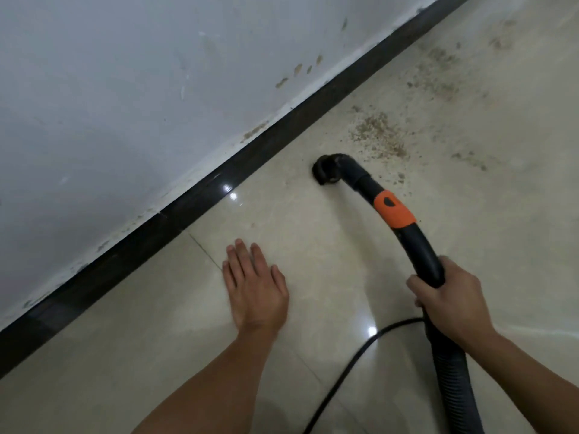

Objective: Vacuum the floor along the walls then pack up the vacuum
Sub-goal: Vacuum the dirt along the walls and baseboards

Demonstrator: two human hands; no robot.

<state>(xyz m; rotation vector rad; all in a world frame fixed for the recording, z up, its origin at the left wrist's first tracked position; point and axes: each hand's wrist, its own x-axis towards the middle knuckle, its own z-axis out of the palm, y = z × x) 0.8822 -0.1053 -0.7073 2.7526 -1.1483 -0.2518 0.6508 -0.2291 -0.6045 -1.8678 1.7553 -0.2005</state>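
Cream, glossy tile makes up the floor [307, 245], and it meets a dark skirting board [200, 195] that runs on a diagonal under a white, smudged wall [125, 89].

Your left hand [255, 289] is spread flat, palm down, with the fingers straight and close together. It has hold of nothing. It lies low over the tile near the skirting, though you cannot tell from this view whether it actually presses on the floor.

Your right hand [451, 299] is wrapped round the black vacuum handle [419, 249], fingers and thumb curled about it just where the rigid part ends. Below that hand the ribbed hose [451, 377] drops away toward the bottom edge.

Above your grip the handle curves up past an orange band [394, 209] and bends over to the nozzle [327, 170]. The nozzle is down at the floor, near the skirting but apart from it.

Brown grit [376, 133] lies scattered on the tile just beyond and to the right of the nozzle, with more patches further along the wall. The tile around your left hand looks shiny.

A thin black cable [340, 385] curves across the floor between your two forearms, coming from behind the hose.
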